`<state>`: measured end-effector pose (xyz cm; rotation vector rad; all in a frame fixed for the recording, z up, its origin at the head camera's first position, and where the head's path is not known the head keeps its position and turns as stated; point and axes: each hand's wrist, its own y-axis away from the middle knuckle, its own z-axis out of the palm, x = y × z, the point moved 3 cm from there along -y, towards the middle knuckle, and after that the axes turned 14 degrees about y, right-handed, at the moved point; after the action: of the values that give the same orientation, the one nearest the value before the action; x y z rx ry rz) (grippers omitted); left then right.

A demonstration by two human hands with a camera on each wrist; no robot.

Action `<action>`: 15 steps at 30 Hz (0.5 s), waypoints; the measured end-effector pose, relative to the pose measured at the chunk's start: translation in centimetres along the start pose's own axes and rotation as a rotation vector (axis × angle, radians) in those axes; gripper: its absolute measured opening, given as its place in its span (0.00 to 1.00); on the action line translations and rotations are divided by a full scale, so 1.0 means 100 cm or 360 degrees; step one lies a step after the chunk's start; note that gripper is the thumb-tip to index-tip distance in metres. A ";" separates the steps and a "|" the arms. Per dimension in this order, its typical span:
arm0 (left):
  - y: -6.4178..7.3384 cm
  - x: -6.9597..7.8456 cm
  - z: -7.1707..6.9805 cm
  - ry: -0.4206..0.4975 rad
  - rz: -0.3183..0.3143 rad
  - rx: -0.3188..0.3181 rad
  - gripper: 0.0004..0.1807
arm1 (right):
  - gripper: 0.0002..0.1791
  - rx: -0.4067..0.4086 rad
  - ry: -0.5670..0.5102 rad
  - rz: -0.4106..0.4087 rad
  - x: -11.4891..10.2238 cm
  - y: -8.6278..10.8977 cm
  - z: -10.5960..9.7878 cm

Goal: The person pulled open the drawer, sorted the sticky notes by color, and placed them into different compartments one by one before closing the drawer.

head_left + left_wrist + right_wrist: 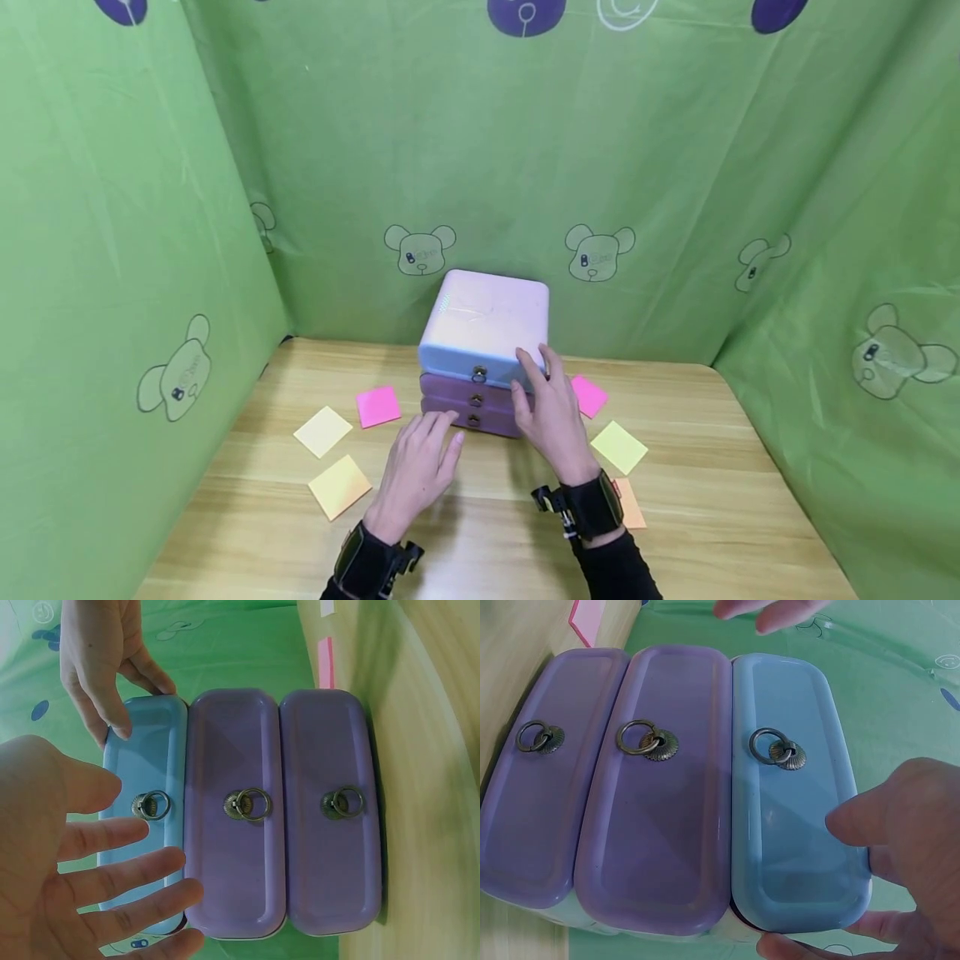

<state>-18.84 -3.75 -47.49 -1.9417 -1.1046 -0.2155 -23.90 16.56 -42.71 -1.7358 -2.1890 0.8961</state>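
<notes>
A small stacked drawer box (495, 312) stands at the back of the wooden table, with a pale pink-white top. Its light blue top drawer (787, 817) and two purple drawers (234, 750) below are shut flush, each front bearing a bronze ring pull (651, 742). My right hand (553, 417) is at the top right front corner, thumb over the blue front and fingers spread around the top and end. In front of the lower left side, my left hand (420, 467) holds nothing, its fingers loosely extended and apart.
Sticky notes lie left of the box: pink (378, 407), pale cream (322, 432) and yellow-orange (340, 487). On the right are pink (589, 397), yellow (619, 447) and orange (630, 504) ones. Green bear-print cloth (510, 183) hangs behind and on both sides.
</notes>
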 end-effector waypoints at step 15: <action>-0.059 0.016 -0.018 0.0018 0.0308 0.0230 0.14 | 0.33 -0.0133 -0.0172 0.0058 0.011 0.005 -0.004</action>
<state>-21.97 -2.77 -41.96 -1.9004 -0.8927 -0.0398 -23.62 17.80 -42.87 -1.8106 -2.3011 0.9405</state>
